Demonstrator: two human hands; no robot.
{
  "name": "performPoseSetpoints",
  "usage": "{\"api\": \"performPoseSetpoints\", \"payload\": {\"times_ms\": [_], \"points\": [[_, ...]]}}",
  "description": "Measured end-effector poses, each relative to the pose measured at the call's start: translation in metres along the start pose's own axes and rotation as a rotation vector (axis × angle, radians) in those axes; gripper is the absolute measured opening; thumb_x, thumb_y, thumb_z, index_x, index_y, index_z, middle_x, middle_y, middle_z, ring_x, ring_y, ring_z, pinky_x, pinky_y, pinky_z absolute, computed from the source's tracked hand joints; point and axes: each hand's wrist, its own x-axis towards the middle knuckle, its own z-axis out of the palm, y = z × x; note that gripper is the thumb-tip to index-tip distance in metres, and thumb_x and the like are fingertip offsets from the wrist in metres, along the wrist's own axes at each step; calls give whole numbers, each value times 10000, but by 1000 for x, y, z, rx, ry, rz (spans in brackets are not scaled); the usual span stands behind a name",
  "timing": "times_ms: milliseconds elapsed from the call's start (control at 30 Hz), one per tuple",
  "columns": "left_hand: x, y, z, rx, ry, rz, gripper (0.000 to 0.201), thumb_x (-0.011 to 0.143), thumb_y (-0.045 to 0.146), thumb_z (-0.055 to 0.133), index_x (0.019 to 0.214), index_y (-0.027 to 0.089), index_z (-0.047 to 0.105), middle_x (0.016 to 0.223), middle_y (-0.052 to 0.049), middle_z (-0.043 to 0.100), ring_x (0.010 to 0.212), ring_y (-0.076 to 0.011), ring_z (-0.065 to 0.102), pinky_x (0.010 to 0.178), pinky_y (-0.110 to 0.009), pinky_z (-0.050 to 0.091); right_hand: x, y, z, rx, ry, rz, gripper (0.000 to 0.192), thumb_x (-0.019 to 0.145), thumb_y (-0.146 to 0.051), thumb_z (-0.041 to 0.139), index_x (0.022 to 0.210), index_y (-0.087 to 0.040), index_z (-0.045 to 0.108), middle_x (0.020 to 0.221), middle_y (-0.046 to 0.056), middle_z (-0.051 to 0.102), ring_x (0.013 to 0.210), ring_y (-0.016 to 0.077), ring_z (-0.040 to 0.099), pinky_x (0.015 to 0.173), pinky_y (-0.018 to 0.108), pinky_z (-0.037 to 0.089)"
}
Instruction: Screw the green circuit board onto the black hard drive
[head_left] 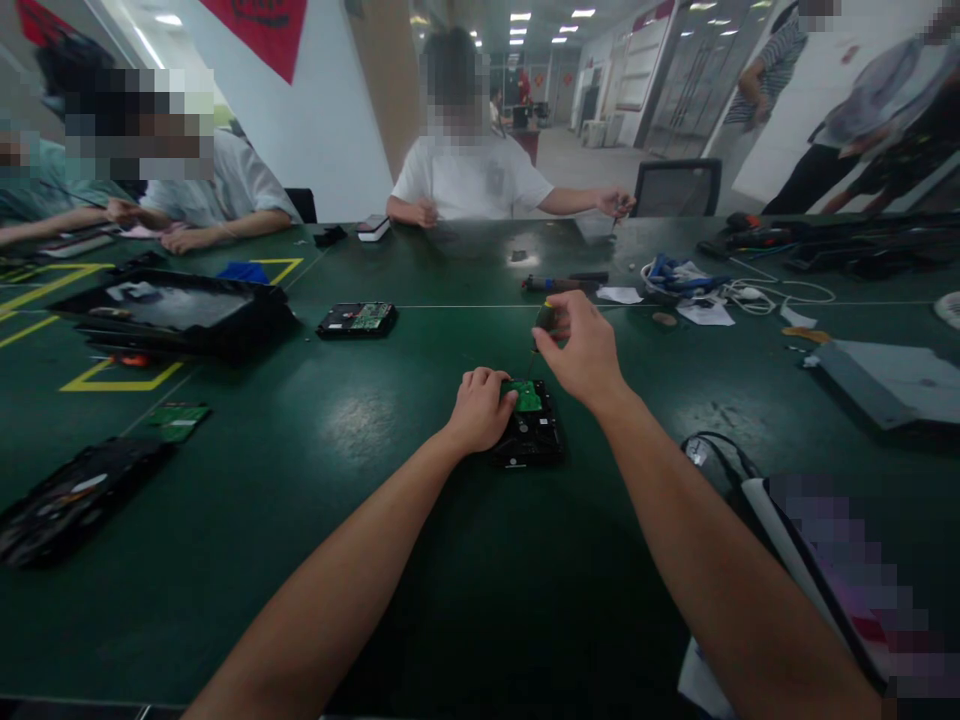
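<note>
A black hard drive (529,438) with a green circuit board on its far half lies on the green table in front of me. My left hand (482,408) grips its left edge, the thumb resting near the board. My right hand (581,345) is closed around the handle of a screwdriver (550,316), which has a dark grip with a yellow end. Its thin shaft points down to the board's far part; whether the tip sits in a screw is too small to tell.
Another hard drive (357,319) lies ahead to the left. A black tray (180,305), a loose circuit board (178,420) and a dark casing (79,495) are at left. Cables (679,275) and a grey metal box (889,380) lie right. A person (480,175) sits opposite.
</note>
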Motion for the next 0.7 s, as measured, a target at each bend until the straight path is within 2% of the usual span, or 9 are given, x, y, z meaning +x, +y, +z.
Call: {"api": "performPoseSetpoints", "payload": {"times_ms": [133,300,433,533,700], "points": [[0,0,-1,3,-12,-1,384,1026,374,486,1339,170,574,1283,-146,578,1244,-321,487,1087,-487,428,0,-1,-1,-42,8,-24,326,871,-222,648,1180,-255,547,1093,88,626,914,252,654,855,472,573],[0,2,-2,0,-12,-8,383,1033,384,474,1337,174,574,1292,-146,578,1249,-319,486,1088,-487,428,1,4,2,-3,40,20,328,873,-222,650,1172,-239,517,1091,104,658,915,260,676,835,462,587],[0,1,0,0,-14,-8,384,1028,375,488,1339,167,574,1288,-151,580,1254,-322,486,1088,-486,427,1,6,2,18,25,-15,331,885,-220,648,1191,-250,528,1127,98,658,945,260,679,831,455,599],[1,0,2,16,-3,-3,375,1027,369,493,1329,166,583,1271,-146,583,1254,-317,490,1105,-477,414,1,3,1,7,12,-24,315,877,-219,647,1175,-253,551,1138,98,636,962,266,668,825,462,604],[1,-1,2,26,7,7,374,1028,368,492,1329,166,582,1264,-144,588,1245,-313,495,1102,-470,417,0,-5,-1,6,34,-24,402,819,-135,630,1205,-233,572,1126,103,560,916,234,650,816,433,617]]}}
